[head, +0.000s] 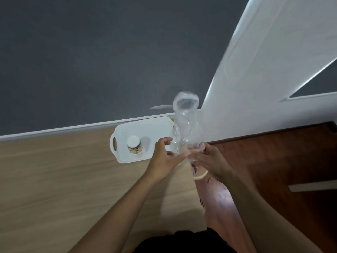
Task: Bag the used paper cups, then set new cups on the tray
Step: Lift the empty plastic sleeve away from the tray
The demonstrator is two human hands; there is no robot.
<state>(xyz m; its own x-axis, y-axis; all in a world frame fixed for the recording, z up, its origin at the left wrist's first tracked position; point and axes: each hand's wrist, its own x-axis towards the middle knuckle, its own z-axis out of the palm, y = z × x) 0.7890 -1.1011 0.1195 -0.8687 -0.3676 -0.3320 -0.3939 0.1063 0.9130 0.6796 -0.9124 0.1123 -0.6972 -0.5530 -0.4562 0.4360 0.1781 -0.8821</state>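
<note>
Both hands, left hand (165,157) and right hand (207,158), pinch a clear plastic sleeve (184,125), seemingly cup packaging; one cup (134,144) stands on the tray (145,128) at nine o'clock.

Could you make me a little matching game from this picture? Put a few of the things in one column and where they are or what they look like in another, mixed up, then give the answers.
Things:
1. clear plastic bag
2. white tray
3. paper cup
4. door

Descriptions:
A. stands upright on the tray, near its left handle
B. white, tall, at the right of the view
C. held up between both hands
D. lies on the light wooden counter, against the dark wall

Pairs: 1-C, 2-D, 3-A, 4-B

The left hand and right hand pinch the bag's lower end.
</note>
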